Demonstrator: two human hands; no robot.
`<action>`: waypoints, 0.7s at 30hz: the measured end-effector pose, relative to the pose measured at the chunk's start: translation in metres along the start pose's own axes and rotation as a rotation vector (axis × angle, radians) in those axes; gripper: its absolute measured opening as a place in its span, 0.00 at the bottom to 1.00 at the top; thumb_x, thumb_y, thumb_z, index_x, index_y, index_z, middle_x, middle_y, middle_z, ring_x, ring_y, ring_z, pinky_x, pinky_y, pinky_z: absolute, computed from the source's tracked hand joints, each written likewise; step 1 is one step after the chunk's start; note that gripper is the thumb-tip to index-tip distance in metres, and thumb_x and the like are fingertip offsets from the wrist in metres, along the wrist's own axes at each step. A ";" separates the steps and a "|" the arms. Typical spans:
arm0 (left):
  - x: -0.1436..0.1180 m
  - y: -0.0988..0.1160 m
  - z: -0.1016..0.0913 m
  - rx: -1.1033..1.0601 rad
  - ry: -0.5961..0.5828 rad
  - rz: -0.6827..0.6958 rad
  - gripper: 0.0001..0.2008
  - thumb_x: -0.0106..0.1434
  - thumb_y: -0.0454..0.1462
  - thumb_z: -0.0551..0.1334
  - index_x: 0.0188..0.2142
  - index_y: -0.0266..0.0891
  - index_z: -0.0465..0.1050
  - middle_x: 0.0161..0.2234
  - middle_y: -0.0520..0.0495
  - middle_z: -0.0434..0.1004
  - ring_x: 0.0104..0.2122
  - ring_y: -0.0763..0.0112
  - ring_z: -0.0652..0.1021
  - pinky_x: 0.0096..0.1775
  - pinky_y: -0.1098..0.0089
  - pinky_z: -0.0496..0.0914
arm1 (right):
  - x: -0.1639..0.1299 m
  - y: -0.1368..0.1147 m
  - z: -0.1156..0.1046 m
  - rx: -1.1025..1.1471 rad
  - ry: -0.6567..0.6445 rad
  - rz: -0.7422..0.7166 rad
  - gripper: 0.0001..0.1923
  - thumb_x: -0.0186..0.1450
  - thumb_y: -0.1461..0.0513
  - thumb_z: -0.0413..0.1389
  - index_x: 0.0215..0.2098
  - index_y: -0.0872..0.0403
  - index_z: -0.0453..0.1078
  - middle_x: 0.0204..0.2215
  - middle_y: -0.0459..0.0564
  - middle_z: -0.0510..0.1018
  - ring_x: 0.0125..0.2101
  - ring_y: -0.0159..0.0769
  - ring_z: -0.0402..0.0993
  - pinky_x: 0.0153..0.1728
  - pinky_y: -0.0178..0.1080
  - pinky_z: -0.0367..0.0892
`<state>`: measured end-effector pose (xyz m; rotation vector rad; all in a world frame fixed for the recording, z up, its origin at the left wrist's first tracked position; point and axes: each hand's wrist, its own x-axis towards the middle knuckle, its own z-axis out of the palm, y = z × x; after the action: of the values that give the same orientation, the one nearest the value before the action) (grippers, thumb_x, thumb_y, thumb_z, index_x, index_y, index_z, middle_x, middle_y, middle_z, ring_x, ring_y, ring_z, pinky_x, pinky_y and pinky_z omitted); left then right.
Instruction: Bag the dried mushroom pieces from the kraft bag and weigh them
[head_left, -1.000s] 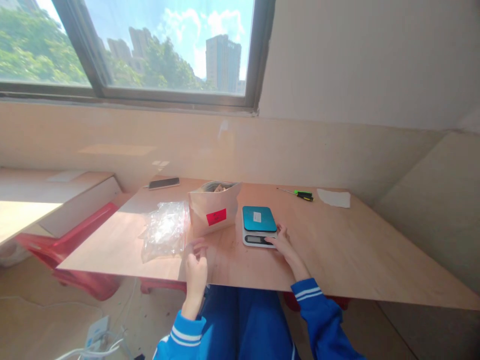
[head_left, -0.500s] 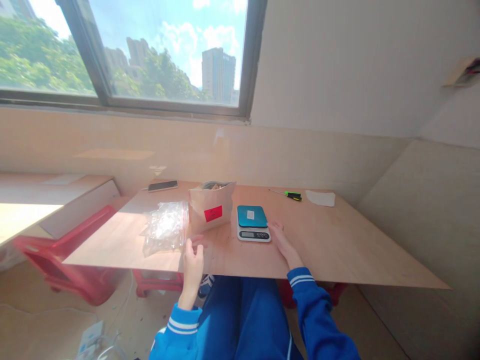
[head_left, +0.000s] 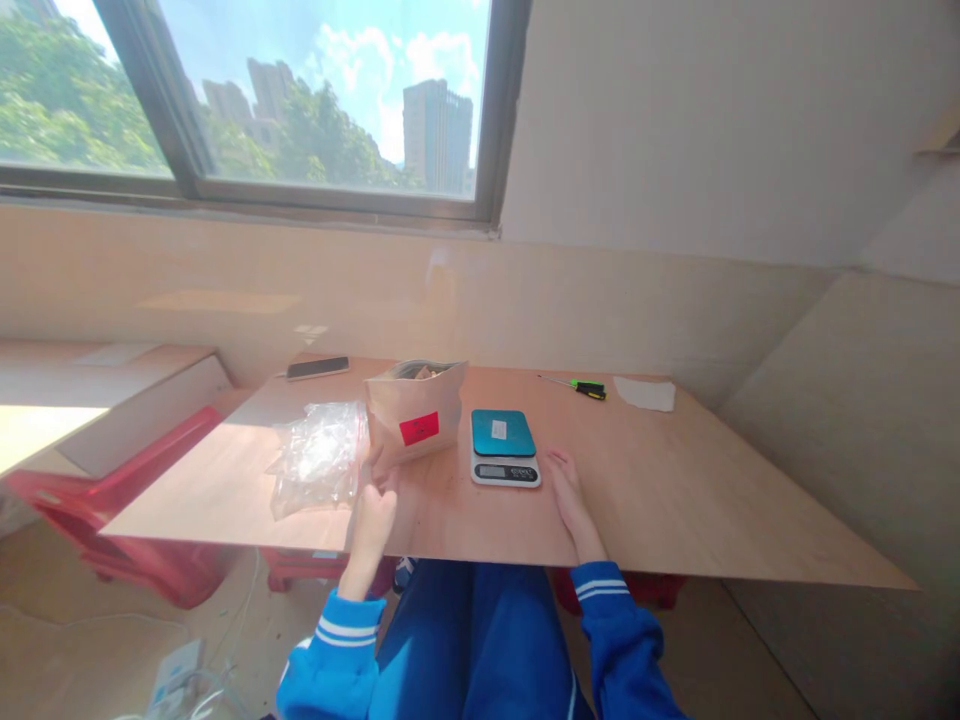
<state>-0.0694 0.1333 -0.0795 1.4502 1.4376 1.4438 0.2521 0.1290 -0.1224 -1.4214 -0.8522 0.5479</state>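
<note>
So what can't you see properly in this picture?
- Scale display, head view: digits too small to read.
- Paper bag contents: hidden by its front wall.
- Red label: print too small.
- Left hand fingertips: seen from behind, grip unclear.
- Plastic bags: glare, count unclear.

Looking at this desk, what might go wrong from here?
The open paper pouch stands upright right by the left hand; a nudge could tip it and spill its contents. The clear plastic bags lie near the table edge and might slide off. The right hand could bump the scale.
</note>
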 end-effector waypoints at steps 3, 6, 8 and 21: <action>0.030 0.000 0.009 -0.065 -0.054 0.065 0.27 0.60 0.37 0.58 0.59 0.43 0.57 0.57 0.38 0.68 0.53 0.60 0.75 0.51 0.59 0.71 | -0.001 0.001 0.004 -0.056 0.006 0.000 0.23 0.55 0.47 0.54 0.43 0.52 0.63 0.45 0.55 0.74 0.47 0.45 0.72 0.50 0.48 0.68; 0.053 -0.001 0.017 -0.071 -0.059 0.077 0.29 0.58 0.37 0.59 0.59 0.40 0.57 0.57 0.36 0.67 0.55 0.59 0.73 0.53 0.57 0.70 | -0.003 0.002 0.010 -0.126 -0.005 -0.032 0.25 0.54 0.47 0.56 0.44 0.51 0.62 0.46 0.55 0.74 0.48 0.45 0.71 0.50 0.48 0.66; 0.061 -0.004 0.019 -0.060 -0.034 0.066 0.28 0.57 0.38 0.60 0.58 0.39 0.59 0.57 0.35 0.66 0.53 0.57 0.75 0.52 0.55 0.71 | -0.005 0.003 0.014 -0.182 -0.021 -0.059 0.28 0.51 0.48 0.60 0.44 0.52 0.63 0.46 0.57 0.74 0.50 0.49 0.69 0.52 0.52 0.63; 0.073 -0.033 0.012 -0.045 0.135 0.080 0.43 0.48 0.41 0.69 0.61 0.43 0.52 0.62 0.32 0.52 0.61 0.46 0.64 0.58 0.46 0.63 | -0.013 0.005 0.016 -0.534 -0.092 -0.212 0.29 0.57 0.51 0.55 0.53 0.56 0.61 0.51 0.62 0.72 0.52 0.53 0.67 0.51 0.54 0.63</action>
<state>-0.0807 0.2119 -0.0938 1.4196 1.4318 1.6405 0.2325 0.1292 -0.1308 -1.7646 -1.2700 0.2295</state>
